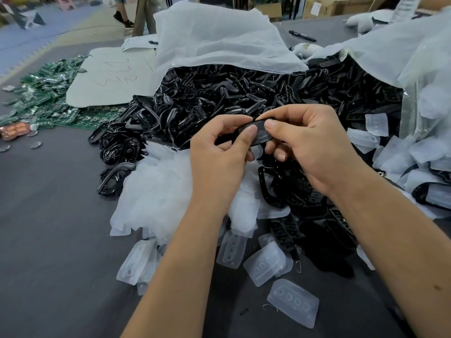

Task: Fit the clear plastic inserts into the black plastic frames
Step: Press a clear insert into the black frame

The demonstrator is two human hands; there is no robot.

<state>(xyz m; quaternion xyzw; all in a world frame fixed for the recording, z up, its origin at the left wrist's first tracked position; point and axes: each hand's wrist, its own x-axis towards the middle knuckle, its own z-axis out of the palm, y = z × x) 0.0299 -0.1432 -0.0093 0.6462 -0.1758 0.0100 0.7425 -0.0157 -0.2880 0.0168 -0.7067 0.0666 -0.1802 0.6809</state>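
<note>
Both hands hold one black plastic frame [260, 132] above the table's middle. My left hand [219, 154] pinches its left end, thumb on top. My right hand [310, 147] pinches its right end, thumb pressing the top face. Whether a clear insert sits inside the held frame I cannot tell. Behind the hands a large heap of black frames [219, 98] spills from an open plastic bag. Loose clear inserts [292, 302] lie on the grey table in front, and a pile of clear inserts [158, 191] sits under my left wrist.
White plastic bags [219, 37] cover the heaps at the back and right. Green circuit boards [48, 93] lie at the far left beside a cardboard sheet [109, 79]. A black marker [302, 36] lies at the back. More clear inserts [395, 152] are piled at the right. A person's feet show far back.
</note>
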